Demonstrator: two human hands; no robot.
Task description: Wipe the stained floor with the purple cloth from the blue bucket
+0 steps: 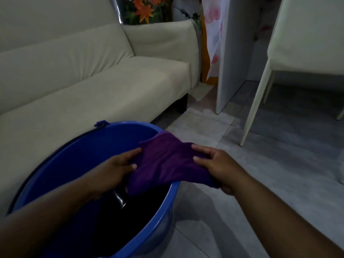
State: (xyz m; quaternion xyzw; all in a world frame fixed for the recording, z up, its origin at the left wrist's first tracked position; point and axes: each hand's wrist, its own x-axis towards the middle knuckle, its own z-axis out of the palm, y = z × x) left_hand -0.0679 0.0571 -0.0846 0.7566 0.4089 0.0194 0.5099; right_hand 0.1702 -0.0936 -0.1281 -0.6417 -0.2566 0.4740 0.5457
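Observation:
The purple cloth (167,162) is stretched between both hands over the right rim of the blue bucket (78,157). My left hand (119,168) grips its left edge, just inside the bucket. My right hand (217,164) pinches its right edge, outside the rim and above the grey tiled floor (270,174). The bucket's inside is dark, and something shiny shows below the cloth. No clear stain stands out on the dim floor.
A cream sofa (83,75) runs along the left, right behind the bucket. A white panel (232,53) stands at the back and a white chair (297,53) with thin legs at the right. Orange flowers (145,8) sit behind the sofa.

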